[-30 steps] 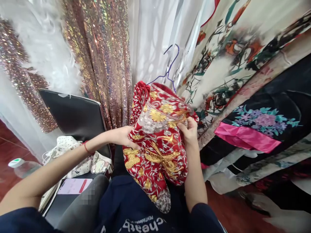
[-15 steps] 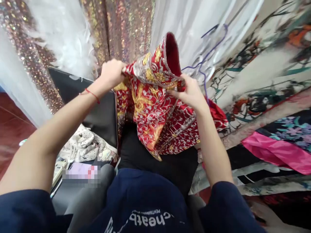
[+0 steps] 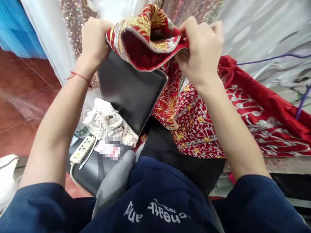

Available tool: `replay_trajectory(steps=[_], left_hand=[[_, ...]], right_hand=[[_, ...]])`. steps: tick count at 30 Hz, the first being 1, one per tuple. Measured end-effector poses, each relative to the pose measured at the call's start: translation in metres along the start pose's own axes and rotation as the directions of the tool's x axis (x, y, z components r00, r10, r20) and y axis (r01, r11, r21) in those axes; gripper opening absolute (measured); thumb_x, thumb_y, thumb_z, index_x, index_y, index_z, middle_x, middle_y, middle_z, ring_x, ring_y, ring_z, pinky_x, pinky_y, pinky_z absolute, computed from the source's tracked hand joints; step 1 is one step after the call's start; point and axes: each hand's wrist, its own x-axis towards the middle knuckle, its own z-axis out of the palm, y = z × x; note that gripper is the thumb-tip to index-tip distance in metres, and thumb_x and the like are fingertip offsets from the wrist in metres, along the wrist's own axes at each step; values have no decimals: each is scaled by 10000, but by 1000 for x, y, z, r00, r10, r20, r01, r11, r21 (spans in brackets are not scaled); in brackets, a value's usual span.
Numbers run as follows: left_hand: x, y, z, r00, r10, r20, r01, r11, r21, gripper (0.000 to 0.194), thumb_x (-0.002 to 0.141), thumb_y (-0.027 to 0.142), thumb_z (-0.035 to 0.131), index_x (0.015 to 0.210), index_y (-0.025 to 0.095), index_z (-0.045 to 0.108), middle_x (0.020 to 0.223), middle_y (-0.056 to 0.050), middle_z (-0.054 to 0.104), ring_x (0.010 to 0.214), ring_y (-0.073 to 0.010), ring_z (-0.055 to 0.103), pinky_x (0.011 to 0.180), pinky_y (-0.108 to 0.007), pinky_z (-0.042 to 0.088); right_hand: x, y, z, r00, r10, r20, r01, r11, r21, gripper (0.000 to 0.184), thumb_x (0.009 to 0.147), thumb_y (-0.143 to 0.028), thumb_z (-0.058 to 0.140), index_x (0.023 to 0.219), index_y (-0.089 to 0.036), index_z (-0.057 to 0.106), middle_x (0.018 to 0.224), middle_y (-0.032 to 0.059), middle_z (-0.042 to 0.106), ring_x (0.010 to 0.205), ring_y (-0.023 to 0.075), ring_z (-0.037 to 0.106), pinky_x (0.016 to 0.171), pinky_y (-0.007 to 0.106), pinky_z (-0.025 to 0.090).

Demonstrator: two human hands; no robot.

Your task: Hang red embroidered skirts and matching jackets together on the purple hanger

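Observation:
A red garment (image 3: 199,129) with gold and silver embroidery hangs over my lap and spreads out to the right. Its stiff tubular end (image 3: 145,48), perhaps a sleeve, is lifted in front of me, with the plain red lining showing inside the opening. My left hand (image 3: 96,38) grips the left edge of this opening, its fingers wrapped into the cloth and partly hidden. On the opposite edge, my right hand (image 3: 201,48) pinches the silver-trimmed border between thumb and fingers. The cloth bulges and folds between the two hands.
A black chair back (image 3: 128,87) stands behind the raised cloth. On the seat at left lie a white dotted cloth (image 3: 109,119), a power strip (image 3: 84,149) and a blurred-out flat item (image 3: 109,149). A purple cord (image 3: 272,59) runs at right, before pale curtains.
Both hands have lifted the tubular end up and to the left; its opening now faces me. My right hand has moved higher. The view has swung left, showing more floor and a blue cloth.

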Motion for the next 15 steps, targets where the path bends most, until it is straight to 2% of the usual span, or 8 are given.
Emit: replay_trajectory(steps=[2, 4, 6, 7, 10, 12, 15], left_hand=[[-5, -12, -15, 989, 115, -95, -116, 993, 2, 503, 983, 436, 423, 1144, 71, 730, 1271, -55, 713, 1153, -209, 610, 1028, -268, 425], [-11, -24, -30, 957, 224, -184, -224, 974, 26, 553, 1014, 475, 376, 1173, 85, 734, 1262, -23, 714, 1202, -184, 624, 1054, -304, 407], [-18, -37, -43, 948, 230, -221, -223, 973, 52, 631, 1043, 546, 299, 1231, 115, 720, 1284, -4, 700, 1292, -216, 583, 1120, -394, 343], [-23, -44, -47, 950, 214, -227, -206, 977, 61, 650, 1048, 574, 278, 1245, 136, 718, 1303, 0, 693, 1317, -233, 563, 1140, -426, 317], [-40, -66, -48, 946, 238, -219, -233, 971, 49, 617, 1062, 565, 278, 1228, 178, 728, 1378, 2, 658, 1324, -235, 551, 1139, -422, 351], [-52, -81, -39, 936, 311, -168, -303, 950, 70, 594, 1065, 553, 269, 1242, 205, 716, 1429, 13, 621, 1330, -216, 547, 1133, -401, 383], [-68, -98, -15, 944, 329, -36, -323, 939, 114, 577, 1067, 530, 222, 1351, 238, 631, 1514, 25, 539, 1400, -190, 474, 1162, -403, 376]], right_hand=[[4, -16, 0, 999, -15, -45, 14, 1000, -7, 273, 950, -428, 437, 1154, -317, 581, 1117, 116, 687, 1079, 378, 600, 1007, 572, 395], [3, -30, 2, 989, -48, -142, 46, 999, -12, 337, 982, -477, 377, 1132, -281, 607, 1131, 126, 683, 1072, 365, 599, 1021, 578, 379], [-5, -44, 7, 977, -101, -190, 103, 995, 4, 422, 1016, -497, 297, 1095, -258, 635, 1113, 120, 692, 1073, 348, 611, 1043, 604, 363], [-11, -51, 11, 976, -128, -177, 137, 990, 39, 454, 1029, -499, 266, 1081, -256, 645, 1095, 108, 700, 1082, 339, 620, 1054, 622, 357], [-35, -69, 34, 983, -185, -4, 179, 946, 269, 434, 1045, -510, 288, 1063, -290, 661, 1098, 47, 719, 1174, 310, 625, 1094, 650, 355], [-51, -75, 57, 970, -193, 147, 116, 902, 416, 337, 1034, -492, 376, 1029, -331, 672, 1169, 9, 724, 1259, 292, 598, 1119, 626, 371], [-70, -76, 92, 929, -196, 313, 16, 868, 497, 291, 1027, -414, 416, 1007, -331, 694, 1299, 29, 699, 1333, 314, 554, 1128, 629, 377]])
